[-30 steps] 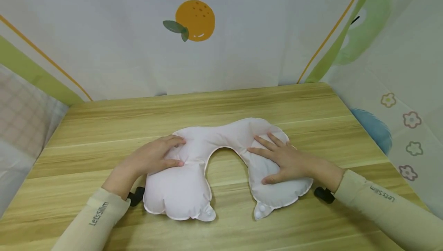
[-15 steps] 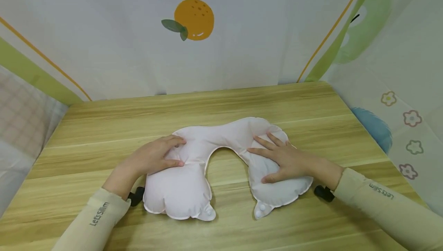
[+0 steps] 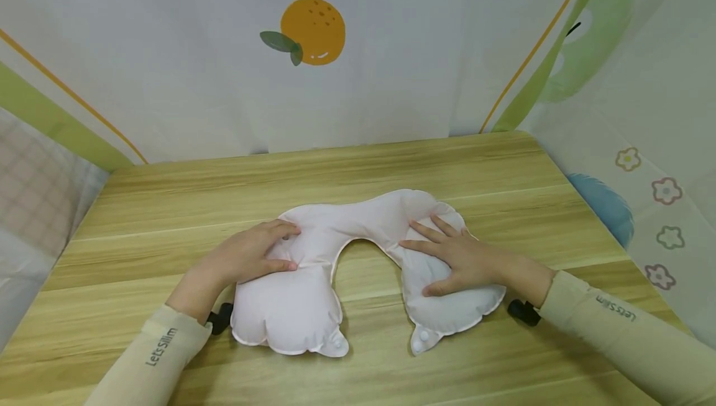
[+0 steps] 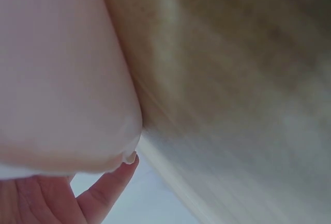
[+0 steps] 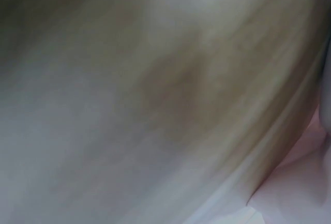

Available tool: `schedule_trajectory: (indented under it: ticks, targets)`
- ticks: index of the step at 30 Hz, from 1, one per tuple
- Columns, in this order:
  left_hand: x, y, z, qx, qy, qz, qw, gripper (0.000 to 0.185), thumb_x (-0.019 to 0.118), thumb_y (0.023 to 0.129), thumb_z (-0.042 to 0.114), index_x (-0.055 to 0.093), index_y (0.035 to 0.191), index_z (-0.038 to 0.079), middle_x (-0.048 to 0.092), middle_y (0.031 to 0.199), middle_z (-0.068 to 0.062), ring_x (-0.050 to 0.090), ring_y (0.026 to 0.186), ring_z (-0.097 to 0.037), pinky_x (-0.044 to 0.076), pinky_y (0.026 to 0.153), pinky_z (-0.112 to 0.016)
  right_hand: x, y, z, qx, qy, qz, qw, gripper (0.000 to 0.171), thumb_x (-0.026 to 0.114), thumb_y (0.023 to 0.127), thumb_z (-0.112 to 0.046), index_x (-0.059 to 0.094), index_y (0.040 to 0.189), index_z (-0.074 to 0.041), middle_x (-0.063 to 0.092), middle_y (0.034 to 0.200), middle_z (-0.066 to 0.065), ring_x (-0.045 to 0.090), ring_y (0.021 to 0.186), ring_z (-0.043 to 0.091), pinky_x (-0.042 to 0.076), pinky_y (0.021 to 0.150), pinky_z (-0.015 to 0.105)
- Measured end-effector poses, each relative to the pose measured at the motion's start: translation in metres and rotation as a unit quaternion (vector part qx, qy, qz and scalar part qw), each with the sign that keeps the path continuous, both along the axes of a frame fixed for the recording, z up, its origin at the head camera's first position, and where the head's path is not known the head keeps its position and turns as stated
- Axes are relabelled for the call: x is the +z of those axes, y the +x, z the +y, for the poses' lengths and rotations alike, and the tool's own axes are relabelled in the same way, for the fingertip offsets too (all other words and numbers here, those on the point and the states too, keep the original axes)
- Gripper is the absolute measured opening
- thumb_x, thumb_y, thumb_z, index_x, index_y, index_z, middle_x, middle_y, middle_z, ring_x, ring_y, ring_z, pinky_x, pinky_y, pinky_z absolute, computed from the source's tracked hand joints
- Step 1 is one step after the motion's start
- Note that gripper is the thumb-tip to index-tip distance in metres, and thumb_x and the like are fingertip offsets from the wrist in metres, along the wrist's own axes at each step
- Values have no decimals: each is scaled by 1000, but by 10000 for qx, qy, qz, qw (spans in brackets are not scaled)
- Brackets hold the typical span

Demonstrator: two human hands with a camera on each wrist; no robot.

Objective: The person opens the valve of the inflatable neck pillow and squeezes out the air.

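Note:
A pale pink, U-shaped inflatable neck pillow lies on the wooden table with its opening toward the person. My left hand rests on the pillow's left arm from the outer side, fingertips and thumb on the top. In the left wrist view the pillow's puffed side fills the left, and fingers show at its edge. Spread fingers of my right hand lie flat on the right arm of the pillow. Small tabs with round snaps end both arms. The right wrist view shows only a corner of the pillow.
The wood-grain table extends behind and to both sides of the pillow. A white curtain with a printed orange hangs along its back edge, and printed cloth borders the right side. Black wrist mounts sit under both wrists.

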State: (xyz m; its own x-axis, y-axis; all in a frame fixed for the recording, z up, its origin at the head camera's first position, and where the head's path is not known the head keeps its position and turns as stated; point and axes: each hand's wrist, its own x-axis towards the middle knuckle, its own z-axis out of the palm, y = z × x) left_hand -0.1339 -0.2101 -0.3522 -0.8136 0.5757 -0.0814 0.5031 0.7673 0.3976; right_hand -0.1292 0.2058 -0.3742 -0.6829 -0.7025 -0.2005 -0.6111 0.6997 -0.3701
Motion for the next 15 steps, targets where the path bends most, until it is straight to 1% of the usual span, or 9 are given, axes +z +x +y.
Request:
schedule_trajectory:
  ticks: [9, 15]
  targets:
    - [0, 0, 0, -3, -99, 42, 9999, 62, 72, 89, 39, 55, 137, 4, 54, 144, -15, 47, 137, -39, 39, 111, -59, -1, -1, 1, 14, -49, 30, 10000, 84, 63, 84, -68, 31, 155, -39, 15, 168, 7, 2, 150, 52, 15, 100, 88]
    - [2, 0, 1, -4, -187, 71, 9998, 61, 72, 89, 37, 55, 137, 3, 54, 144, -16, 46, 137, -40, 38, 111, -59, 0, -1, 0, 19, -99, 24, 9999, 84, 64, 84, -67, 31, 155, -37, 15, 168, 7, 3, 150, 52, 16, 100, 88]
